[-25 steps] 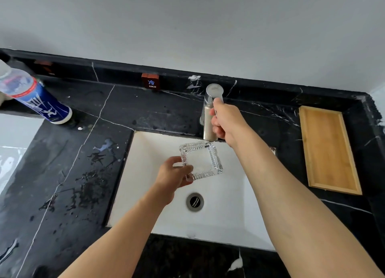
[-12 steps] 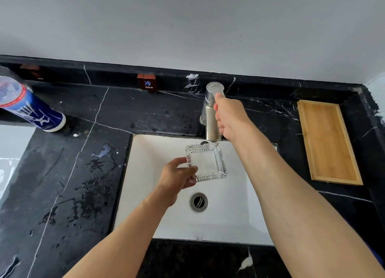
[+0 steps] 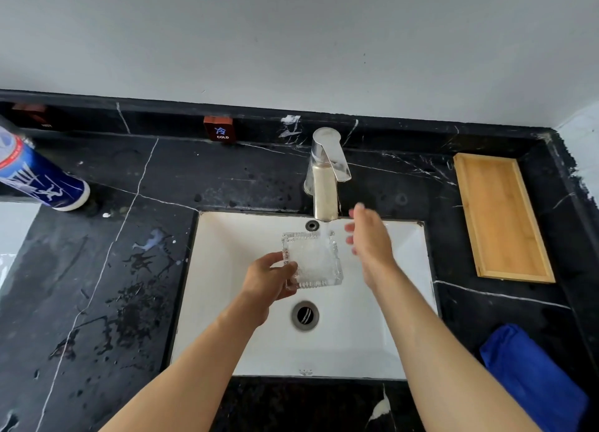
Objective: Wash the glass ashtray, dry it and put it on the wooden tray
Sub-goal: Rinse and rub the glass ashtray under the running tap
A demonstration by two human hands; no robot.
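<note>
**Ashtray under running water**

Your left hand (image 3: 270, 277) grips the ashtray (image 3: 312, 260) by its left edge, over the sink (image 3: 389, 344) under the tap (image 3: 325, 178). Your right hand (image 3: 371, 240) hangs open, empty, beside it. The wooden tray (image 3: 500, 217) sits on the bench (image 3: 97, 269), far right.

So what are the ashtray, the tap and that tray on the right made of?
Ashtray: clear ribbed glass; the basin shows through it. Tap: apparently metal, with a shiny chrome handle and a duller brushed spout. Tray: light wood, possibly bamboo, with visible grain and a matte look.
</note>
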